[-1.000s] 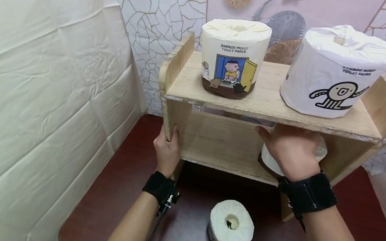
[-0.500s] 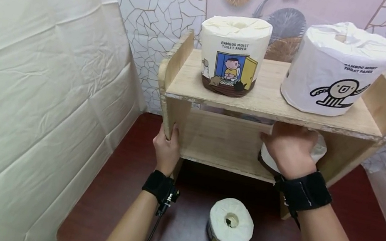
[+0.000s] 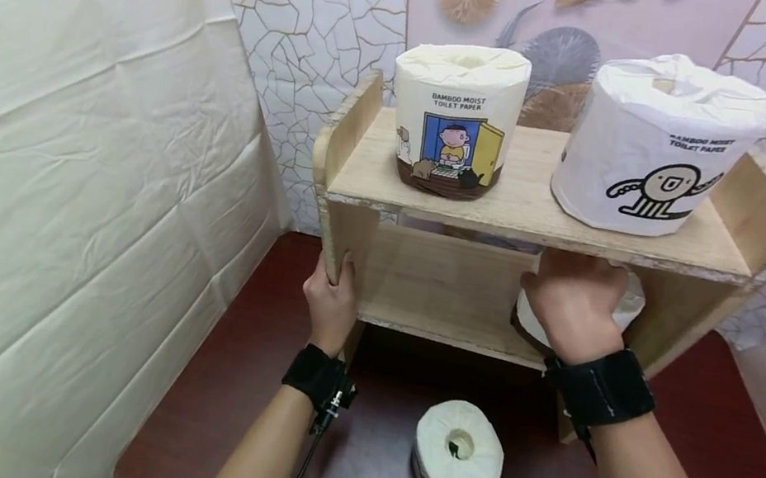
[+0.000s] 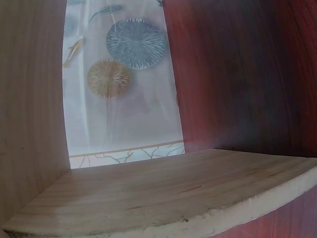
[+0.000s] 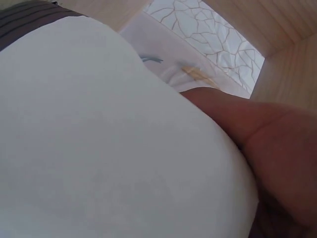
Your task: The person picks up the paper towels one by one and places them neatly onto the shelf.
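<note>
A light wooden shelf unit (image 3: 451, 283) stands on the table. My left hand (image 3: 331, 302) grips the front edge of its left side panel, thumb inside. On the lower board at the right sits a wrapped toilet paper roll (image 3: 531, 319), partly hidden by my right hand (image 3: 577, 303) and the upper board. The right wrist view shows that hand (image 5: 277, 153) wrapped against the side of the white roll (image 5: 114, 134); its fingertips are hidden. The left wrist view shows only shelf boards (image 4: 138, 198), not the left hand.
Two toilet paper rolls, one with a cartoon boy (image 3: 456, 121) and one with a round-headed figure (image 3: 656, 149), stand on the upper board. Another roll (image 3: 457, 456) stands on the dark red table (image 3: 212, 413) in front. A pale cloth (image 3: 98, 185) hangs at the left.
The right thumb, sticking out to the left before, has drawn in against the roll. The left hand keeps its hold on the side panel.
</note>
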Demonstrator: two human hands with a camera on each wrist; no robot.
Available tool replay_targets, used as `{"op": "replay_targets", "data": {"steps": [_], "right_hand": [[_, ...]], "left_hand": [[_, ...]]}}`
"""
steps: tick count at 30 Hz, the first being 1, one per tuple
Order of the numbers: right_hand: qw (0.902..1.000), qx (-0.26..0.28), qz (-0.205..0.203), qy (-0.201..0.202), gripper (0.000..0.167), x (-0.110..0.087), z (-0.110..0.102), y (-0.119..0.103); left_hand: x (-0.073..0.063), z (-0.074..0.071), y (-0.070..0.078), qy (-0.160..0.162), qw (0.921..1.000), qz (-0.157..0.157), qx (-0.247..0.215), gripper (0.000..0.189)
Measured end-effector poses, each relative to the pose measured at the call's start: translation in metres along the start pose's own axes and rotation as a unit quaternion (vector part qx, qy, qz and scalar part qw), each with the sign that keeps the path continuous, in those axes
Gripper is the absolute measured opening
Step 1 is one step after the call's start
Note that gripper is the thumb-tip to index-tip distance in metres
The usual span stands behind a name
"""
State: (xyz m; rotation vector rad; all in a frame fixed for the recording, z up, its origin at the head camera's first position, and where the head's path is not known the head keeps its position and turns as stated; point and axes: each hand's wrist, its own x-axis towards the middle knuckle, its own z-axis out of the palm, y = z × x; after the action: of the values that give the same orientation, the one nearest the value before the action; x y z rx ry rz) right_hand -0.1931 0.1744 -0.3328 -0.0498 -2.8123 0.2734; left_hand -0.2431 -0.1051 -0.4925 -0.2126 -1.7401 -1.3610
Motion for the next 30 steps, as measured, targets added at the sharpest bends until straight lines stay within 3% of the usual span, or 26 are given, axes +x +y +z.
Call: {"op": "replay_targets", "data": {"steps": [4,8,16,24,30], "right_hand": [[0.9999,-0.005,-0.007,0.008,0.027,-0.001,0.001,0.000],[0.9998,0.000,-0.016,0.010,0.028,-0.001,0.001,0.001],[0.9994,0.023,-0.025,0.004,0.051,-0.002,-0.004,0.011],[0.9967,0.024,-0.041,0.065,0.050,-0.016,-0.008,0.022],[0.9875,0.006,-0.101,0.121,0.038,-0.015,-0.010,0.015]], "left_hand": [[-0.001,-0.001,0.000,0.000,1.0000,-0.001,0.001,0.031],[-0.001,-0.002,0.000,-0.001,1.0000,0.002,0.005,0.032],[0.000,0.000,-0.002,-0.001,0.9999,0.013,0.007,0.030],[-0.004,0.006,0.002,-0.007,1.0000,-0.003,0.002,0.030],[-0.003,0.004,0.002,0.020,0.9994,-0.022,0.018,0.026]]}}
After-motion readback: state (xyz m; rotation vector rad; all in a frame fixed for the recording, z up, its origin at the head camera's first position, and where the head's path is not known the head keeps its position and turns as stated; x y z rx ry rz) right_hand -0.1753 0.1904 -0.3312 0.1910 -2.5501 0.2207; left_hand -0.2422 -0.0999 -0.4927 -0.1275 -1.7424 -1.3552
